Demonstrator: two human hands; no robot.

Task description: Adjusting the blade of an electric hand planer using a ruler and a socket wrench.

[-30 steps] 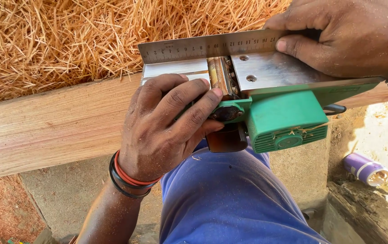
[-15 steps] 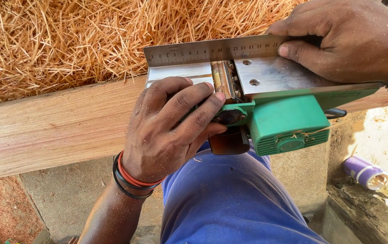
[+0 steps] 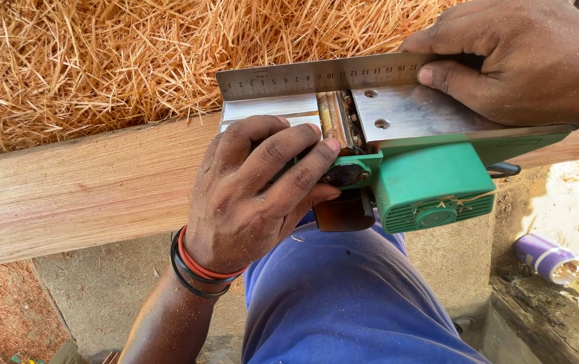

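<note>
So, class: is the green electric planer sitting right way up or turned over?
Turned over. The planer lies sole-up: its metal base plate and cutter drum face the camera, with a steel ruler laid along the sole.

**Green, Steel and Straw-Gold**

The electric planer [image 3: 431,182] had a bright green body with a ribbed vent pattern, and its upturned sole was bare silver metal. The ruler [image 3: 316,77] at 12 o'clock was grey steel with fine black graduations. The plank [image 3: 87,195] was pale tan, streaked pinkish. Wood shavings [image 3: 87,61] were golden orange. Red and black bangles [image 3: 198,269] ringed the left wrist. The trousers [image 3: 343,303] were blue; a tube [image 3: 545,256] at 4 o'clock was purple.
</note>
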